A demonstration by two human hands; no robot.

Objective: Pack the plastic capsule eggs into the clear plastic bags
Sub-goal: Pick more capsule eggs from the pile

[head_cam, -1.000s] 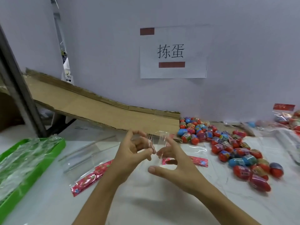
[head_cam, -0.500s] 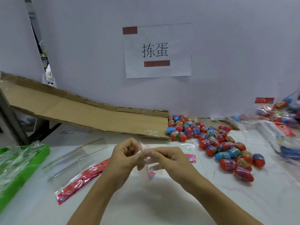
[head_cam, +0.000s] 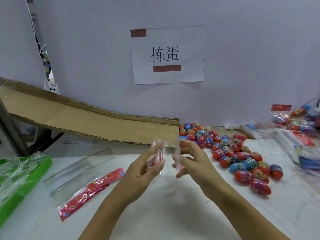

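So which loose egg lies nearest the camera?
The red egg at the bottom tip of the pile, lying on its side right of the right hand. Every other loose egg sits farther back, toward the cardboard ramp.

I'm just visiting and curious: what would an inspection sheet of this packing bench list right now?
Surface: white table, bare in front of the person.
Job's things: loose pile of capsule eggs at right, at the foot of a cardboard ramp; one clear bag held up between both hands, no egg seen in it; spare bags with red headers flat at left.
Clutter: green tray with crumpled clear plastic; filled bags heaped at far right.
Grippers: left hand and right hand each pinch a side of the bag's mouth.
Cables: white cord hanging at upper left.
Surroundings: pale wall with a paper sign.
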